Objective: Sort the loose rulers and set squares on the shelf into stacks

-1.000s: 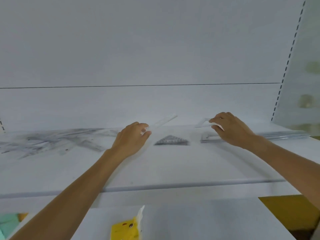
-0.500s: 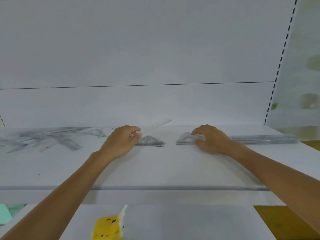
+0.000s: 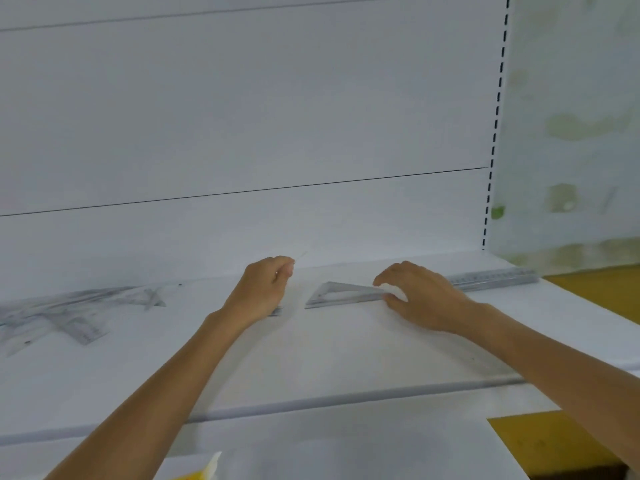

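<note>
Hands were observed over the white shelf (image 3: pixel 311 358). The left hand (image 3: pixel 263 292) was found with fingers curled, pinching a clear ruler (image 3: pixel 300 255), of which only a faint tip could be made out. The right hand (image 3: pixel 422 299) was found with fingers bent, gripping the right corner of a set square (image 3: pixel 337 295) laid flat at mid-shelf. Stacked rulers (image 3: pixel 495 277) were noted at the back right, and a loose pile (image 3: pixel 69 313) at far left.
</note>
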The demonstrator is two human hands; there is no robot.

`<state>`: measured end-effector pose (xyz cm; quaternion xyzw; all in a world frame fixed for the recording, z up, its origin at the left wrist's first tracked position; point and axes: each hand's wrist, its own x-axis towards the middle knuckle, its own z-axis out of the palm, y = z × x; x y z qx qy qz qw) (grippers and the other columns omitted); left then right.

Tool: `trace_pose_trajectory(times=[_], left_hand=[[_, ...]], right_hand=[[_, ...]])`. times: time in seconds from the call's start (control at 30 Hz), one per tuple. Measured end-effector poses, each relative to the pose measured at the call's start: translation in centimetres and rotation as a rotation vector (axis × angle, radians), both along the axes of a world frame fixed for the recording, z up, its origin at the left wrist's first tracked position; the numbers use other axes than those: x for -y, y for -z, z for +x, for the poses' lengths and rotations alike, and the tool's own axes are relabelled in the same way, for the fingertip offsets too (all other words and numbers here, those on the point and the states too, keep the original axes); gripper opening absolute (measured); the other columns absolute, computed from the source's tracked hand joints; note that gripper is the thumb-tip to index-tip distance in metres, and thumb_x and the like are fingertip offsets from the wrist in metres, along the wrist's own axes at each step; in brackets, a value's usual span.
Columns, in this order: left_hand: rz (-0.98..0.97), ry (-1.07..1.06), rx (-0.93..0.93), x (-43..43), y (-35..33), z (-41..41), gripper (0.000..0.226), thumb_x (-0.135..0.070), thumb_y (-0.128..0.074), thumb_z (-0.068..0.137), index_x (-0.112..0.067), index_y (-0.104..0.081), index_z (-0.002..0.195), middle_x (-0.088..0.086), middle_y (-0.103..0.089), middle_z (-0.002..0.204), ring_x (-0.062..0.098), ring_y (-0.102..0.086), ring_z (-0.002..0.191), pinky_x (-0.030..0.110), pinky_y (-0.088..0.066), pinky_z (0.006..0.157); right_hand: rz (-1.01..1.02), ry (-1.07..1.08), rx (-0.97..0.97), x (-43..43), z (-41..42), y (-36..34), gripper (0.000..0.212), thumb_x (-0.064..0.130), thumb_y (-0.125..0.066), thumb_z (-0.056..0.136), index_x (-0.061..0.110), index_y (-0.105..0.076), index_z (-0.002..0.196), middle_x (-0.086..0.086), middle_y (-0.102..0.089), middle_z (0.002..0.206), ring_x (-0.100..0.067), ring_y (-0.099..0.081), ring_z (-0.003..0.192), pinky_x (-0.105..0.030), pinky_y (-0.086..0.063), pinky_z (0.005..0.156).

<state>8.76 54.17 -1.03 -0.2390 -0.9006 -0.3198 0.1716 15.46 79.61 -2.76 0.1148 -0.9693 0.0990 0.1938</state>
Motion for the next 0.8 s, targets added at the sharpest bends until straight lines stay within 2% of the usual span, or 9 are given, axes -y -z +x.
trace_pose_trajectory(times=[0.07, 0.13, 0.2, 0.27, 0.33, 0.4, 0.57, 0.67, 0.8], left_hand=[[-0.007, 0.027, -0.012, -2.1, 0.0, -0.2, 0.03, -0.021, -0.038, 0.098, -0.009, -0.06, 0.113, 0.013, -0.063, 0.107, 0.027, -0.06, 0.096, 0.033, -0.046, 0.085], [-0.019, 0.07, -0.016, -4.6, -0.1, -0.2, 0.032, -0.023, -0.04, 0.098, -0.012, -0.057, 0.121, 0.009, -0.061, 0.115, 0.021, -0.057, 0.104, 0.023, -0.038, 0.085], [-0.027, 0.122, -0.013, -7.3, -0.3, -0.2, 0.033, -0.026, -0.043, 0.096, -0.013, -0.055, 0.125, 0.008, -0.059, 0.117, 0.019, -0.056, 0.106, 0.021, -0.036, 0.085], [-0.049, 0.178, -0.018, -10.2, -0.4, 0.1, 0.034, -0.028, -0.046, 0.095, -0.014, -0.055, 0.125, 0.007, -0.059, 0.117, 0.019, -0.056, 0.106, 0.024, -0.04, 0.089], [-0.091, 0.22, -0.017, -12.9, -0.4, 0.4, 0.035, -0.031, -0.049, 0.093, -0.016, -0.055, 0.125, 0.003, -0.059, 0.116, 0.018, -0.057, 0.106, 0.034, -0.043, 0.094], [-0.129, 0.245, -0.018, -15.2, -0.4, 0.7, 0.035, -0.034, -0.051, 0.092, -0.019, -0.055, 0.123, 0.0, -0.059, 0.115, 0.016, -0.056, 0.105, 0.037, -0.044, 0.094], [-0.178, 0.319, -0.028, -19.6, -0.5, 0.5, 0.031, -0.037, -0.057, 0.087, -0.024, -0.057, 0.116, -0.006, -0.059, 0.111, 0.007, -0.053, 0.093, 0.026, -0.041, 0.082], [-0.21, 0.347, -0.011, -21.5, -0.8, 0.0, 0.031, -0.038, -0.057, 0.087, -0.025, -0.058, 0.115, -0.005, -0.059, 0.112, 0.009, -0.056, 0.099, 0.029, -0.044, 0.086], [-0.201, 0.38, 0.053, -23.2, -0.5, -0.5, 0.03, -0.037, -0.059, 0.086, -0.024, -0.06, 0.113, -0.004, -0.06, 0.114, 0.012, -0.056, 0.103, 0.035, -0.046, 0.094]], right_hand=[[-0.025, 0.057, 0.034, -1.8, 1.9, -0.2, 0.027, 0.029, -0.044, 0.094, 0.027, -0.054, 0.12, 0.006, -0.055, 0.121, -0.014, -0.048, 0.114, -0.03, -0.038, 0.097], [0.035, 0.086, 0.111, -3.0, 3.7, 0.3, 0.027, 0.031, -0.043, 0.094, 0.026, -0.057, 0.117, 0.005, -0.056, 0.123, -0.017, -0.049, 0.116, -0.032, -0.039, 0.098], [0.081, 0.054, 0.146, -3.5, 5.0, 1.3, 0.031, 0.031, -0.037, 0.097, 0.023, -0.057, 0.118, 0.005, -0.054, 0.127, -0.017, -0.046, 0.12, -0.033, -0.037, 0.101], [-0.009, 0.024, 0.106, -3.9, 5.7, 2.1, 0.033, 0.031, -0.036, 0.098, 0.024, -0.056, 0.123, 0.009, -0.051, 0.13, -0.012, -0.043, 0.123, -0.022, -0.029, 0.103], [-0.116, 0.033, 0.077, -4.1, 5.9, 2.2, 0.032, 0.031, -0.04, 0.097, 0.027, -0.056, 0.123, 0.013, -0.051, 0.132, -0.007, -0.042, 0.121, -0.012, -0.024, 0.096], [-0.133, 0.035, 0.073, -4.3, 5.7, 2.0, 0.03, 0.03, -0.043, 0.095, 0.027, -0.059, 0.12, 0.013, -0.054, 0.129, -0.007, -0.043, 0.12, -0.013, -0.025, 0.095], [-0.179, 0.043, 0.072, -4.6, 5.7, 2.1, 0.03, 0.026, -0.044, 0.094, 0.026, -0.061, 0.118, 0.01, -0.056, 0.127, -0.009, -0.045, 0.118, -0.018, -0.03, 0.099], [-0.219, 0.056, 0.054, -4.6, 5.8, 2.0, 0.03, 0.023, -0.043, 0.093, 0.024, -0.062, 0.116, 0.008, -0.057, 0.126, -0.011, -0.046, 0.116, -0.016, -0.029, 0.095], [-0.226, 0.065, 0.044, -4.5, 5.8, 2.1, 0.03, 0.022, -0.043, 0.093, 0.022, -0.063, 0.116, 0.005, -0.059, 0.125, -0.013, -0.049, 0.114, -0.019, -0.032, 0.096]])
